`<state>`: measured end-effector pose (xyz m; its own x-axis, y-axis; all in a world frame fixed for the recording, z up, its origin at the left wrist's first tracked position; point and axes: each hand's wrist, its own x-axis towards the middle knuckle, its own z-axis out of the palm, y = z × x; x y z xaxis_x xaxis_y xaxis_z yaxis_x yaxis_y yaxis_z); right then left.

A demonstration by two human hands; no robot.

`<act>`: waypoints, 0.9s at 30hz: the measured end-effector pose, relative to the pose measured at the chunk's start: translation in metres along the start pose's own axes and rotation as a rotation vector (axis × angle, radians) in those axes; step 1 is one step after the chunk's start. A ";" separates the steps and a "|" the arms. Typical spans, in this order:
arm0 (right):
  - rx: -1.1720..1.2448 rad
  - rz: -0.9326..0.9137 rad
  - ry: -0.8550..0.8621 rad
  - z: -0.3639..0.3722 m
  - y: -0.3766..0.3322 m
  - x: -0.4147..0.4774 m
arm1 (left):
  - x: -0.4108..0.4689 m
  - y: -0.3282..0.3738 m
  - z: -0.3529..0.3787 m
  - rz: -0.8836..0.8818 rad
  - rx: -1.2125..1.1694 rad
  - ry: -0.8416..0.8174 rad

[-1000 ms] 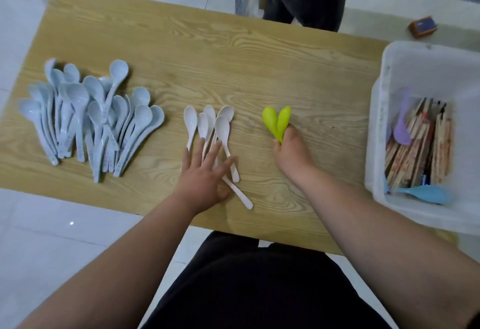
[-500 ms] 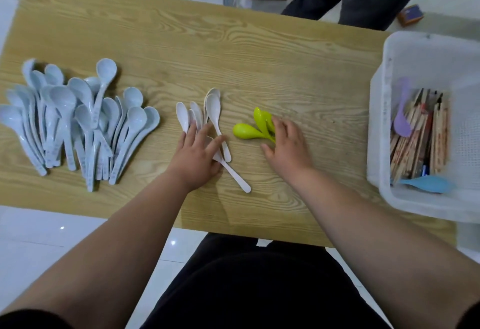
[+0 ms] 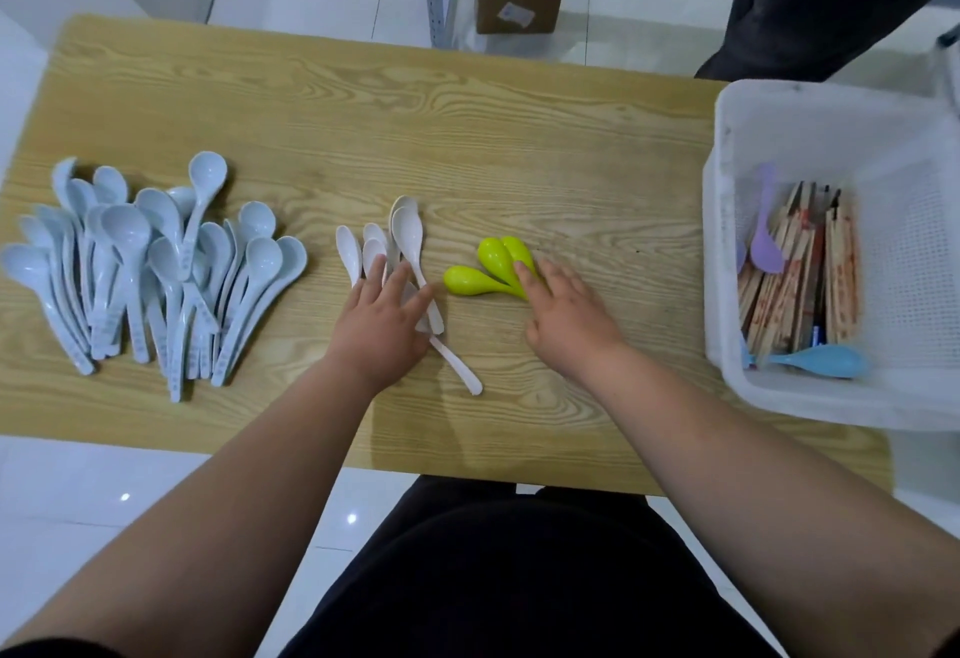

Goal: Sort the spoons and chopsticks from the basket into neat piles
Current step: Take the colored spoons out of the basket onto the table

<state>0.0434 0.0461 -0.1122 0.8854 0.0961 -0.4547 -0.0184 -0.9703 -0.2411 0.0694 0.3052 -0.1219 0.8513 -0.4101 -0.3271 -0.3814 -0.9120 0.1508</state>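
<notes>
Spoons are in 3 piles on the table [image 3: 467, 127]: pale blue spoons [image 3: 150, 268] far left, white spoons [image 3: 400, 242] under our flat, spread left hand [image 3: 382, 325], green spoons [image 3: 491, 265] touched by our open right hand [image 3: 566, 314]. Chopsticks [image 3: 800, 283] sit in the basket [image 3: 779, 106], far right.

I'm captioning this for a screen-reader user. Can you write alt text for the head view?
Two bare hands, left hand on white spoons and right hand on green spoons, rest on a wooden table. Pale blue spoons lie left; a white basket holds chopsticks.
</notes>
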 end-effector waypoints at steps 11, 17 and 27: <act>0.046 -0.283 0.497 -0.057 0.103 -0.113 | 0.012 0.142 -0.060 0.197 -0.260 0.218; 0.113 -0.125 0.411 -0.063 0.220 -0.154 | 0.039 0.267 -0.071 0.452 -0.255 0.310; 0.185 0.075 0.118 -0.072 0.332 -0.181 | 0.079 0.395 -0.045 0.322 -0.047 -0.162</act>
<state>-0.0894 -0.3091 -0.0480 0.9262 -0.0120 -0.3768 -0.1616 -0.9157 -0.3679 0.0023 -0.0868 -0.0463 0.6203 -0.6752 -0.3992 -0.6006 -0.7362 0.3119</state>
